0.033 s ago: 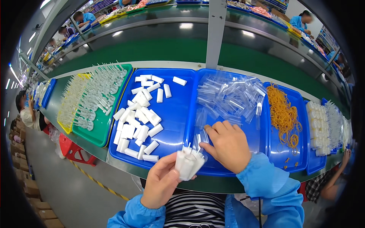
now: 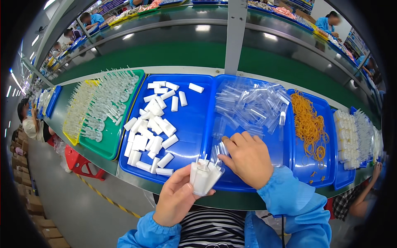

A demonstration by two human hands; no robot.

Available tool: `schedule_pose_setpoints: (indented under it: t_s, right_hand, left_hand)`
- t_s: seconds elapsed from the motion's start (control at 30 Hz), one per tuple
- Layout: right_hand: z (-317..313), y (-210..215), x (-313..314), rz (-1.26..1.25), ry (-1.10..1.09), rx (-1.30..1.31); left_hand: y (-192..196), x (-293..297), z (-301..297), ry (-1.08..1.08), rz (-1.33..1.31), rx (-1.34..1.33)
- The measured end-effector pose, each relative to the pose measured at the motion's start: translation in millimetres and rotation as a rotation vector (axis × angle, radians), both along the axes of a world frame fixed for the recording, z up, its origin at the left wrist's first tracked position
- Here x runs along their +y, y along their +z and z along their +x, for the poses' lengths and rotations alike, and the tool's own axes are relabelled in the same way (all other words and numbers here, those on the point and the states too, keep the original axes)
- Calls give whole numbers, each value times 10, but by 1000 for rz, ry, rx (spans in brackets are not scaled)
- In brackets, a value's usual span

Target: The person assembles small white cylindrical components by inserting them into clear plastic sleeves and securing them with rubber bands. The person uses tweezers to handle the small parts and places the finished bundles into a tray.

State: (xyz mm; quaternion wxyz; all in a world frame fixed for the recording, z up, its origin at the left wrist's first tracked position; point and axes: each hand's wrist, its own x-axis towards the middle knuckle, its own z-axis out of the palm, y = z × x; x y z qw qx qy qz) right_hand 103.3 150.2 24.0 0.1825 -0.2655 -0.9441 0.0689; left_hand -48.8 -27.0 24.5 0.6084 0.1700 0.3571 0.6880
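My left hand [image 2: 175, 201] is closed around a bundle of white cylindrical pieces [image 2: 201, 178], which stand upright side by side; clear plastic shows about some of them. Close to the bundle's top right, my right hand [image 2: 250, 160] pinches a few clear plastic tubes [image 2: 219, 152] between thumb and fingers, their lower ends at the bundle. Loose white pieces [image 2: 155, 124] lie heaped in a blue tray [image 2: 190, 136] on the left. Beyond my right hand, a pile of clear tubes [image 2: 248, 101] fills the far part of a second blue tray [image 2: 271, 153].
Orange rubber bands [image 2: 307, 120] lie in a blue tray at right, beside stacked white parts [image 2: 347, 140]. A green tray [image 2: 108, 144] and a yellow tray [image 2: 71, 134] hold spiky translucent parts at left. A metal post [image 2: 235, 41] rises behind the trays. Other people work farther off.
The bundle in my left hand has tilted slightly, and the clear plastic at its right shows more plainly. My right hand has barely moved.
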Motion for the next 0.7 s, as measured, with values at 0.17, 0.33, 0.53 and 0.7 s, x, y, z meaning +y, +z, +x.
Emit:
schedule_pose_setpoints:
  t_s: [0.17, 0.33, 0.53, 0.7]
  right_hand:
    - [95, -6, 25, 50, 76, -148]
    - [176, 308, -27, -1000, -97, 499]
    - [261, 437, -330, -1144, 8, 743]
    - [305, 439, -340, -997, 0, 549]
  left_hand:
    - [-8, 1, 51, -38, 21, -239]
    - [-30, 82, 190, 88, 62, 296]
    - [-86, 127, 275, 94, 94, 413]
    - [-80, 104, 307, 171, 101, 517]
